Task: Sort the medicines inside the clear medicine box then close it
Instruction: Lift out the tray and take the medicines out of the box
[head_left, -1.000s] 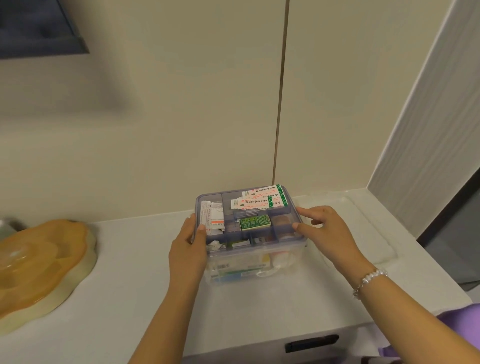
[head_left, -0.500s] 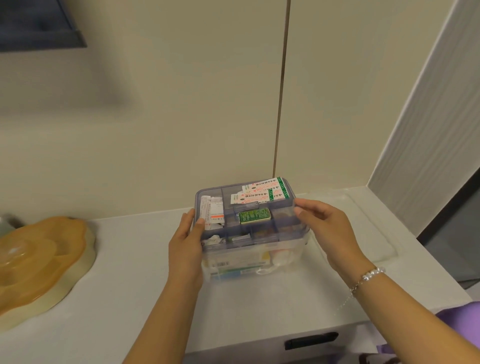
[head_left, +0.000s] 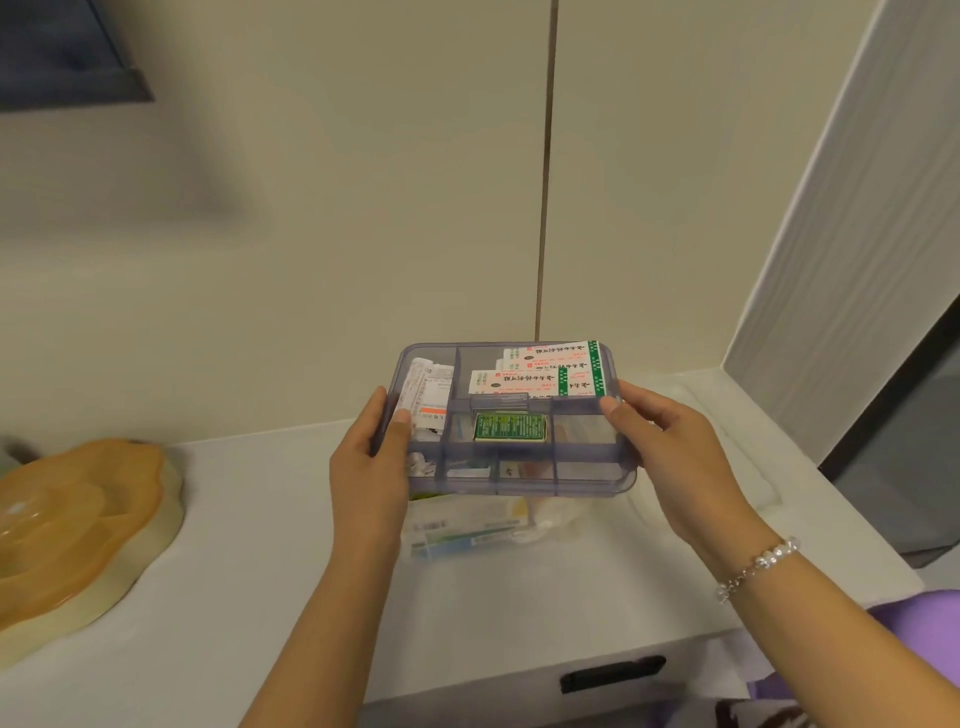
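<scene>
A clear purple-tinted divided tray (head_left: 571, 483) hangs above the clear medicine box (head_left: 519, 535), lifted free of it. My left hand (head_left: 371, 467) grips its left edge and my right hand (head_left: 670, 457) grips its right edge. The tray's compartments hold white, red and green plaster boxes (head_left: 540, 371), a small green packet (head_left: 510, 427) and folded white leaflets (head_left: 428, 395). Below it the box shows more medicine packs (head_left: 467, 530) through its clear wall.
An orange-lidded divided dish (head_left: 78, 525) sits at the left of the white countertop (head_left: 260, 571). A clear lid (head_left: 727, 441) lies on the counter to the right of the box. A cream wall stands close behind. A drawer handle (head_left: 613, 673) is at the front edge.
Both hands have lifted the divided tray up out of the medicine box; it now hangs clearly above the box, which stays on the counter.
</scene>
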